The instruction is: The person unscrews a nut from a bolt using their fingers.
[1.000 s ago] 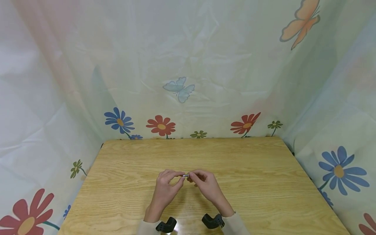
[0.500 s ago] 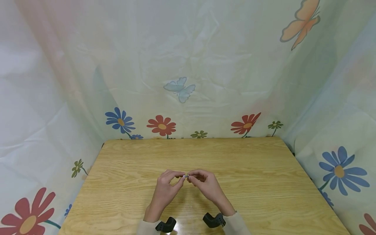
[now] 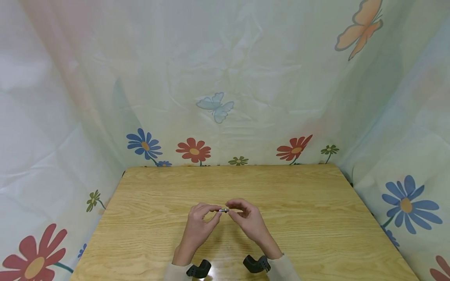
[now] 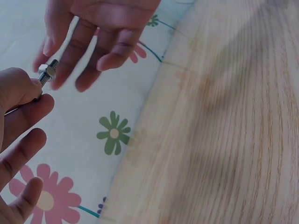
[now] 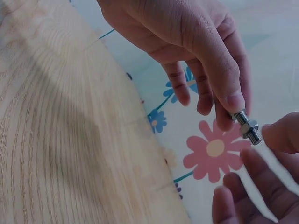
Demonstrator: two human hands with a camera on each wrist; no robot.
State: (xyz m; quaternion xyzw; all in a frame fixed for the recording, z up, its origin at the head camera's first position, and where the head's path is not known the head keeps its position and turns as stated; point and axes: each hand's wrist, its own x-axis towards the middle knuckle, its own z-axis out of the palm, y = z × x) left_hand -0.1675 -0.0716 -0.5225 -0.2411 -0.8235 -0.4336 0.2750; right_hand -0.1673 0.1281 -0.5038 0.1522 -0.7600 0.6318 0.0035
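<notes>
My left hand (image 3: 199, 226) pinches a silvery metal bolt (image 4: 43, 80) between thumb and index finger, over the table. On the threaded shank sits a hex nut (image 5: 250, 127), part way along, with thread showing on both sides of it. The bolt's other end is hidden in the left fingertips. My right hand (image 3: 250, 222) is at the bolt's free end, its thumb and fingers spread apart and off the nut. In the right wrist view the right thumb (image 5: 280, 135) lies very close to the bolt's tip; whether it touches, I cannot tell.
A light wood-grain table (image 3: 158, 187) lies under both hands. Pale cloth walls (image 3: 267, 97) printed with flowers and butterflies stand behind and at both sides. A black wrist device (image 3: 199, 269) is on the left arm, another black device (image 3: 256, 264) on the right.
The right fingers, earlier closed together round the nut end, have parted, so the nut and bolt tip now show. The left hand keeps its pinch on the bolt in the same place.
</notes>
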